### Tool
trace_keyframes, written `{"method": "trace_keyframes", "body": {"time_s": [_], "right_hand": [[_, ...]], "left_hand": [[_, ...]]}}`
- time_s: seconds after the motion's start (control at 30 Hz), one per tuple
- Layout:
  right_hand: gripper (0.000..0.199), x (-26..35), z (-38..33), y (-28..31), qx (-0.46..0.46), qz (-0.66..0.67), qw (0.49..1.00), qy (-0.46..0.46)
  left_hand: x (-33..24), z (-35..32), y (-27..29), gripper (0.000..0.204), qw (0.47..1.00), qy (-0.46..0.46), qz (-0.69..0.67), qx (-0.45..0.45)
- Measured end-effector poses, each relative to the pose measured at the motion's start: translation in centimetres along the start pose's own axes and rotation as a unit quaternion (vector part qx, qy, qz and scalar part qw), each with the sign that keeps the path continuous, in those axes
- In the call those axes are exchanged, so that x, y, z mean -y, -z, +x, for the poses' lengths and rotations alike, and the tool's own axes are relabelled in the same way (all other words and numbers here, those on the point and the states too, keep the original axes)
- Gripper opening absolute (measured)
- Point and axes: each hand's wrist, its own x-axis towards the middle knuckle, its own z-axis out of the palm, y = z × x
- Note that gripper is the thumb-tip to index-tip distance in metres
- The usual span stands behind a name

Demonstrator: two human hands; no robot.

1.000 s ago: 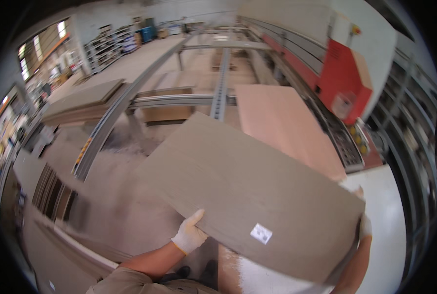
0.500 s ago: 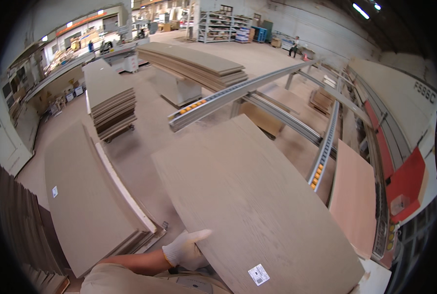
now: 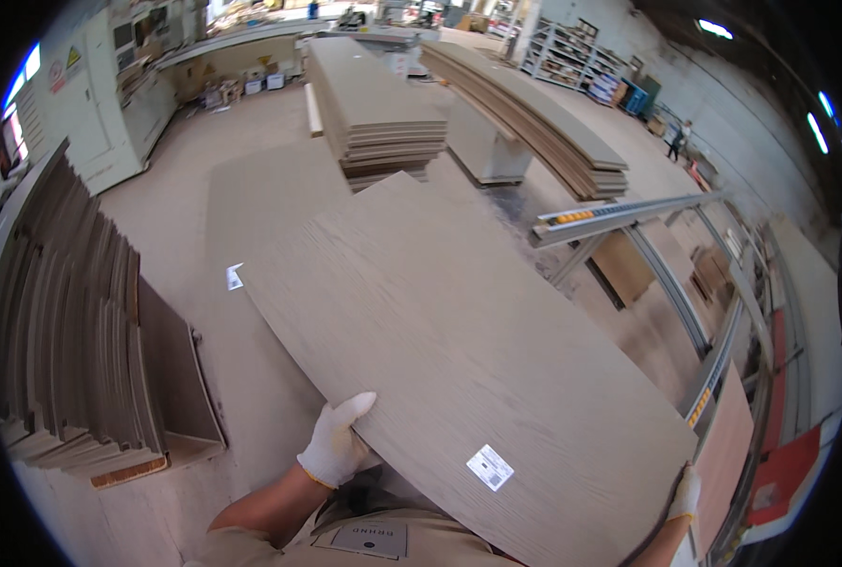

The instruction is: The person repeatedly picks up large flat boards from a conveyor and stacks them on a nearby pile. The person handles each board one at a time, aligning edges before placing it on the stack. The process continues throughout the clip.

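A large grey-brown wood-grain panel (image 3: 478, 331) stretches across the middle, carried between both hands. A white printed label (image 3: 490, 468) is stuck on its face near my body. My left hand (image 3: 334, 446), in a white knitted glove, grips the left edge with the thumb on top and the fingers hidden beneath. At the near right edge is my right hand (image 3: 686, 493), also gloved and closed on the panel, its fingers partly out of sight. Beyond the left edge, a similar flat panel (image 3: 260, 208) lies lower, partly covered by the held one, with a small label at its edge.
Many upright panels (image 3: 71, 321) lean in a rack at the left. Two flat panel stacks (image 3: 374, 104) stand ahead. To the right are roller rails (image 3: 619, 213), a pinkish board (image 3: 726, 454) and a machine with a red part (image 3: 790, 472). Another person (image 3: 679, 139) is far back.
My view has turned left, and the held panel has swung left with my hands, now overlapping the lower panel. My right hand has come into view at the near right edge.
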Motion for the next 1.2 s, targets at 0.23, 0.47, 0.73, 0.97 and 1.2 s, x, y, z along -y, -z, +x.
{"method": "trace_keyframes", "body": {"time_s": [0.23,0.47,0.73,0.97,1.2], "right_hand": [[0.046,7.0,-5.6,-11.4,0.018,-0.103,0.994,0.0],[0.02,11.1,-10.6,-19.0,0.024,0.072,0.995,-0.059],[0.007,11.2,-14.3,-27.6,0.241,0.188,0.952,-0.006],[0.011,15.6,-26.8,-34.1,0.379,0.202,0.891,-0.146],[0.019,17.9,-33.3,-33.4,0.571,-0.027,0.807,-0.152]], "left_hand": [[-5.3,1.4,7.4,0.041,0.993,-0.017,-0.103,-0.05],[-7.1,6.1,10.4,0.044,0.982,-0.061,-0.157,-0.083],[-9.0,7.2,6.5,0.078,0.955,-0.197,-0.052,-0.215],[-9.8,2.9,8.6,0.085,0.94,-0.264,0.099,-0.193],[-16.0,-0.1,15.7,0.088,0.764,-0.332,0.44,-0.336]]}}
